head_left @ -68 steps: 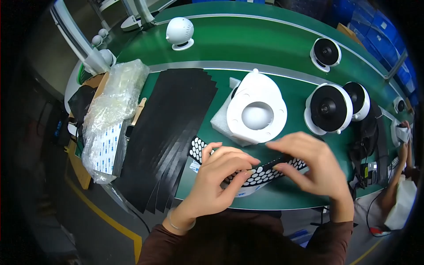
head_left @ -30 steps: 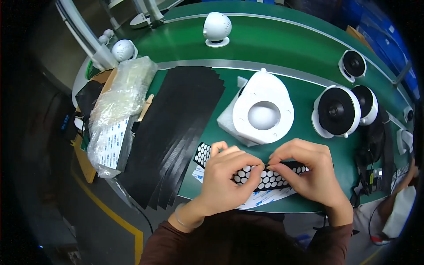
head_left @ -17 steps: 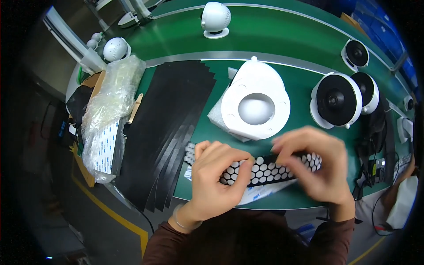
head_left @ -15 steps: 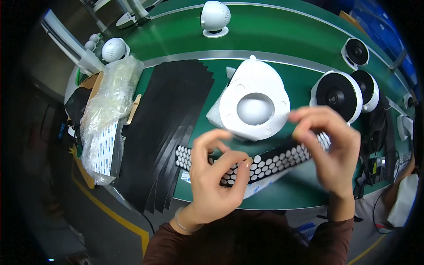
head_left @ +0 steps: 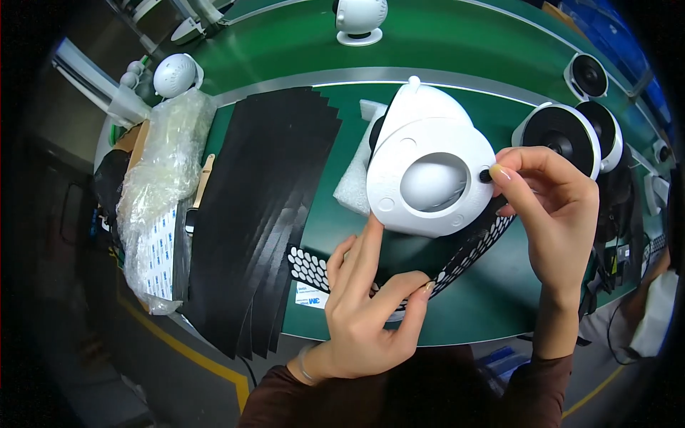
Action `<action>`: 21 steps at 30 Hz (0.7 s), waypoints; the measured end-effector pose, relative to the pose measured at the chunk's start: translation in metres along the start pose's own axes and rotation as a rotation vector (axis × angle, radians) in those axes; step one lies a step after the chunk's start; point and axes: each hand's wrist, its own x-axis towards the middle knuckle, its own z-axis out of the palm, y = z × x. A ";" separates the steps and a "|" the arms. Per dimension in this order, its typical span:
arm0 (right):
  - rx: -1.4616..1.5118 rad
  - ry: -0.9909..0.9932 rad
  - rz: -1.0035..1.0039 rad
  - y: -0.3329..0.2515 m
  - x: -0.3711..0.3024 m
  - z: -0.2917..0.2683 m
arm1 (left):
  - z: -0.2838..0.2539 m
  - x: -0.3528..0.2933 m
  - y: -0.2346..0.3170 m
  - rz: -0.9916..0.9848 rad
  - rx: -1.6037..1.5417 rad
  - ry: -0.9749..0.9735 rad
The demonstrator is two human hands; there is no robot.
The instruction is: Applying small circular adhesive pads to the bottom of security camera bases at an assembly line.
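A white rounded device (head_left: pixel 399 132) lies with its flat ring-shaped base facing up; shallow round recesses dot the base, and a white dome shows through its central hole. My right hand (head_left: pixel 553 203) pinches a small black round pad (head_left: pixel 486 175) at the right rim of the base, over where a recess would be. Below runs a black strip with white round spots (head_left: pixel 309 269), bent upward toward my right hand. My left hand (head_left: pixel 371 314) pinches the strip's middle between thumb and a finger, while its extended fingers touch the base's lower left edge.
Black sheets (head_left: pixel 264 157) lie fanned to the left, beside bubble-wrapped goods (head_left: pixel 168 143) and a wooden-handled tool (head_left: pixel 205 180). White foam (head_left: pixel 353 182) sits under the device. Round black-faced white devices (head_left: pixel 560 135) stand at right; another white device (head_left: pixel 362 18) stands at the back.
My right hand has moved up from the strip's end to the base's right rim, now with a black pad. My left fingers have reached the base, and the strip has bent upward.
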 end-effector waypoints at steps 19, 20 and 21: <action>-0.120 0.045 -0.075 0.001 -0.001 0.005 | -0.001 0.000 -0.002 0.019 0.011 -0.008; -0.063 0.038 -0.056 0.002 0.000 0.005 | -0.001 0.000 -0.002 0.020 0.010 -0.007; -0.006 0.031 -0.037 0.003 0.002 0.004 | 0.000 0.000 -0.001 0.022 0.010 -0.005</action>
